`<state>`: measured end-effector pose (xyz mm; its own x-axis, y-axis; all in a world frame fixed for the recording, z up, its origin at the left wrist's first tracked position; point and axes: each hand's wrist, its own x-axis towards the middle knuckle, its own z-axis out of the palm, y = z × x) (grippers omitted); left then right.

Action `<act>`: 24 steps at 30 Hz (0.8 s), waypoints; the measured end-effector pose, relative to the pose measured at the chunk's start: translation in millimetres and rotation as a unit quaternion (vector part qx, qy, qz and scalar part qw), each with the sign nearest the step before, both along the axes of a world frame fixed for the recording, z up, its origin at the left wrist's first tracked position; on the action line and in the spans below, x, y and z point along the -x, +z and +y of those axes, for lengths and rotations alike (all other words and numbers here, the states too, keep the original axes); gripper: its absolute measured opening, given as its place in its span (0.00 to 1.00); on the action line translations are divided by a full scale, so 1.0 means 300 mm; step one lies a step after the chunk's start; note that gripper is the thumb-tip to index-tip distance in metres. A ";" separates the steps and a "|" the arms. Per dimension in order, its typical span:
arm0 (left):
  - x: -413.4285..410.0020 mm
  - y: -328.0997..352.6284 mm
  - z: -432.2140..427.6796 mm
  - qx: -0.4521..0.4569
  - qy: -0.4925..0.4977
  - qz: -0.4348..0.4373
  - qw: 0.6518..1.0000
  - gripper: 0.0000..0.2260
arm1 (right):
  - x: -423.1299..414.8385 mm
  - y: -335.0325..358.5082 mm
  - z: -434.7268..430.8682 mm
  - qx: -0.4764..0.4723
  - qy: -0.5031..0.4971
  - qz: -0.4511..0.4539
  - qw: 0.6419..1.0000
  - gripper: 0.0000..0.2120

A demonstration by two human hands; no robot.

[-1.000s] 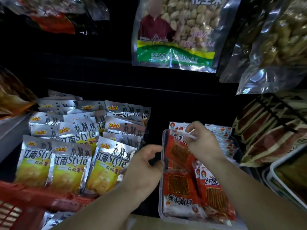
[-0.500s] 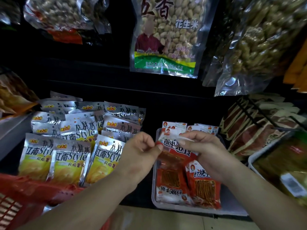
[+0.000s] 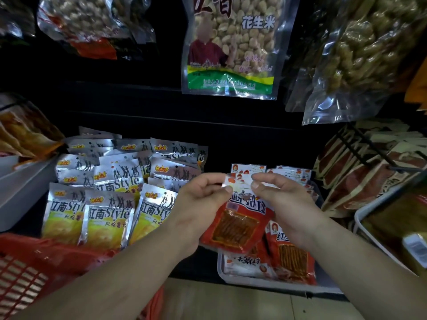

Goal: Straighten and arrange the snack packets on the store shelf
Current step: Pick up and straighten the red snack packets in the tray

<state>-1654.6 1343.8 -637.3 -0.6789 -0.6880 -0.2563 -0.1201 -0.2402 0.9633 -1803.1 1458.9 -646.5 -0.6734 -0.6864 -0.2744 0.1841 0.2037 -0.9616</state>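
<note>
Silver-yellow chip packets (image 3: 108, 218) pile up centre left, three clear in front, rest too overlapped to count. Red basket (image 3: 27, 273) is cut off lower left. Over the tray (image 3: 265, 284) lower right, one red packet (image 3: 235, 229), top edge pinched by left hand (image 3: 198, 204) and right hand (image 3: 286, 202).

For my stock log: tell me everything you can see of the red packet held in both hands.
The red packet is glossy plastic, with a white top band, dark characters below it, and a clear window showing orange-brown sticks. It is flat and tilted, its bottom swung leftward. The left hand and right hand pinch its top edge, holding it over the tray of like packets. Whether it touches those I cannot tell.
</note>
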 end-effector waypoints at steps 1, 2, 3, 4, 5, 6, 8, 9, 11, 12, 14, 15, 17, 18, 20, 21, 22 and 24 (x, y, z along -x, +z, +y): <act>-0.003 0.002 -0.005 -0.002 -0.013 -0.006 1.000 0.09 | -0.014 0.001 -0.006 -0.003 -0.008 0.021 1.000 0.07; -0.006 0.003 -0.006 -0.001 -0.031 -0.012 0.999 0.09 | -0.031 0.004 -0.011 -0.003 -0.008 0.047 0.999 0.05; -0.010 0.005 -0.005 -0.003 -0.045 -0.017 0.999 0.08 | -0.051 0.007 -0.014 -0.004 -0.008 0.071 0.997 0.04; -0.015 0.004 -0.008 -0.007 -0.054 -0.020 0.998 0.07 | -0.070 0.007 -0.015 -0.003 -0.012 0.086 0.996 0.04; -0.022 0.008 -0.011 -0.013 -0.057 -0.019 0.998 0.06 | -0.090 0.009 -0.013 0.001 -0.020 0.092 0.996 0.04; -0.031 0.010 -0.020 -0.017 -0.058 -0.016 0.998 0.05 | -0.107 0.016 -0.012 0.008 -0.032 0.092 0.995 0.04; -0.052 0.023 -0.031 -0.025 -0.049 -0.005 0.998 0.04 | -0.134 0.042 -0.003 0.017 -0.044 0.087 0.995 0.03; -0.069 0.029 -0.035 -0.035 -0.042 0.004 0.999 0.04 | -0.147 0.060 0.003 0.017 -0.041 0.090 0.995 0.03; -0.136 0.047 -0.043 -0.043 -0.036 0.018 0.998 0.04 | -0.189 0.107 0.004 0.001 -0.010 0.123 0.992 0.04; -0.181 0.053 -0.049 -0.026 -0.039 0.016 0.999 0.03 | -0.218 0.126 -0.001 -0.008 0.009 0.140 0.990 0.05; -0.281 0.062 -0.079 0.010 -0.040 0.007 0.999 0.02 | -0.282 0.166 -0.031 -0.026 0.051 0.170 0.984 0.07; -0.336 0.061 -0.102 0.021 -0.033 -0.001 0.999 0.02 | -0.320 0.182 -0.053 -0.038 0.073 0.182 0.980 0.09; -0.448 0.064 -0.145 0.046 -0.011 -0.017 0.999 0.02 | -0.400 0.213 -0.108 -0.074 0.124 0.205 0.968 0.12; -0.504 0.064 -0.164 0.056 0.005 -0.027 0.998 0.02 | -0.435 0.224 -0.138 -0.102 0.159 0.217 0.958 0.14; -0.606 0.060 -0.180 0.051 0.031 -0.042 0.997 0.02 | -0.503 0.221 -0.199 -0.147 0.235 0.243 0.930 0.14; -0.653 0.055 -0.181 0.041 0.037 -0.053 0.997 0.02 | -0.532 0.212 -0.226 -0.160 0.271 0.261 0.913 0.12; -0.700 0.045 -0.181 0.038 0.039 -0.071 0.996 0.02 | -0.558 0.191 -0.255 -0.170 0.296 0.281 0.897 0.10; -0.783 0.003 -0.189 0.048 0.037 -0.106 0.992 0.02 | -0.607 0.152 -0.306 -0.186 0.311 0.304 0.881 0.06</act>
